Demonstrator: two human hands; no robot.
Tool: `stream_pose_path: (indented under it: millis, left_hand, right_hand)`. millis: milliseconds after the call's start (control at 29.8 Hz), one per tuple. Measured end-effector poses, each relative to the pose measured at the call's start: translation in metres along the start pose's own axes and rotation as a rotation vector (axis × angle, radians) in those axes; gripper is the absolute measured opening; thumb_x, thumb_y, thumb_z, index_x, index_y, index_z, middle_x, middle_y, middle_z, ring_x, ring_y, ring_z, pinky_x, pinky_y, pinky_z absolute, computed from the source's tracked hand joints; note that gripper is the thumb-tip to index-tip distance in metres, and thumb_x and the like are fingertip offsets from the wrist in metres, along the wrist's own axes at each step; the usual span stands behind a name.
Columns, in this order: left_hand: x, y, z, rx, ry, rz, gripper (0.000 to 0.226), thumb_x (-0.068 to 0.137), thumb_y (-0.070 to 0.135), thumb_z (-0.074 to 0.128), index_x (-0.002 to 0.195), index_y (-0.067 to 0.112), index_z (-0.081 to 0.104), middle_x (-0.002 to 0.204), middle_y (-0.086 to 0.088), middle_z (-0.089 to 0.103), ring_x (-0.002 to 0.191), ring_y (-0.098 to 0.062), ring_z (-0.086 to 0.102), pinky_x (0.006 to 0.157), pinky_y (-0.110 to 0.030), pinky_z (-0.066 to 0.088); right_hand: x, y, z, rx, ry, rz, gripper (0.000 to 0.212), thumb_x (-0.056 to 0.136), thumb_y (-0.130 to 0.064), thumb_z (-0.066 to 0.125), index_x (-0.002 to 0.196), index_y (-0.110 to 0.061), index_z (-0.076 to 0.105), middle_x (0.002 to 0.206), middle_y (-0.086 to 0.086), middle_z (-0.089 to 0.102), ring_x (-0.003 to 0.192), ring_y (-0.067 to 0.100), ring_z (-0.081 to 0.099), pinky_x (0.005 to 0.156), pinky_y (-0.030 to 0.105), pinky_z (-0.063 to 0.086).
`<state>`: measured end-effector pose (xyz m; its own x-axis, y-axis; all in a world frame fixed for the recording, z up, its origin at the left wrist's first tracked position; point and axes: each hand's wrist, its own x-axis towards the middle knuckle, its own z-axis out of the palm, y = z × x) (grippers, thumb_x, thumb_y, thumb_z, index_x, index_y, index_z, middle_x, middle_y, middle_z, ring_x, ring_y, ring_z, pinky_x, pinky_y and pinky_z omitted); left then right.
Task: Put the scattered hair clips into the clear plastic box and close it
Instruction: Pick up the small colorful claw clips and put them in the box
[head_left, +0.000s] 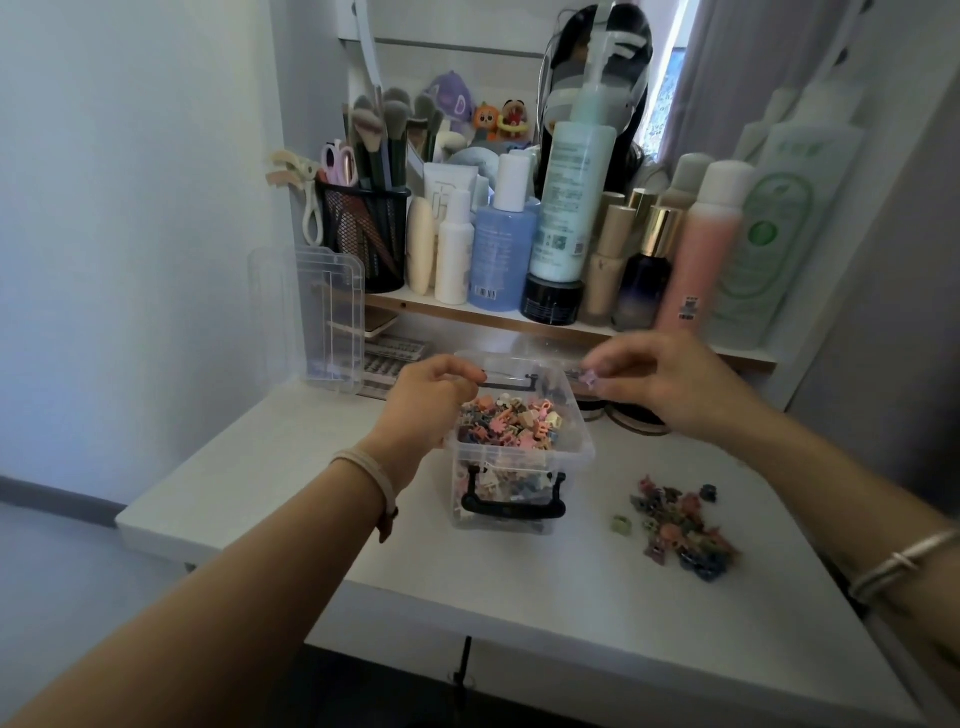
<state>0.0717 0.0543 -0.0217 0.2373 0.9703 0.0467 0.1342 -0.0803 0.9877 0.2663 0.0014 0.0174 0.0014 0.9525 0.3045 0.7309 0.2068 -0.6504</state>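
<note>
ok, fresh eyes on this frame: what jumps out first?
The clear plastic box mid-desk, heaped with colourful hair clips, with both hands at it: the left hand by its left rim, the right hand pinching a lilac clip. A loose pile of clips lies on the desk to the box's right.

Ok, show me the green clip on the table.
The pale green clip lying alone left of the pile; the rest look pink, orange or dark blue.

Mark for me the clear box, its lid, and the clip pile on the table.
clear box (524, 458): head view, on the front rim.
lid (337, 312): head view, middle of its panel.
clip pile (680, 530): head view, centre of the heap.
</note>
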Motion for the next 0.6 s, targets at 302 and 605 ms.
stream_pose_path:
  millis: [302, 605]
  left_hand:
    - [-0.001, 0.001, 0.0, 0.01, 0.003, 0.008, 0.026, 0.091, 0.003, 0.046, 0.073, 0.02, 0.055, 0.079, 0.004, 0.054, 0.053, -0.008, 0.045, 0.033, -0.008, 0.037]
    - [0.001, 0.0, 0.0, 0.005, 0.011, 0.007, 0.027, 0.09, 0.002, 0.046, 0.072, 0.019, 0.055, 0.068, 0.009, 0.056, 0.046, -0.008, 0.044, 0.033, -0.01, 0.035]
  right_hand:
    - [0.005, -0.009, 0.009, -0.221, -0.101, 0.02, 0.027, 0.082, -0.001, 0.063, 0.105, -0.014, 0.068, 0.099, -0.003, 0.064, 0.088, 0.007, 0.057, 0.074, 0.01, 0.042]
    - [-0.016, 0.046, -0.002, -0.639, -0.49, 0.405, 0.006, 0.084, -0.03, 0.063, 0.084, -0.025, 0.061, 0.089, -0.007, 0.062, 0.083, 0.014, 0.057, 0.077, 0.028, 0.049]
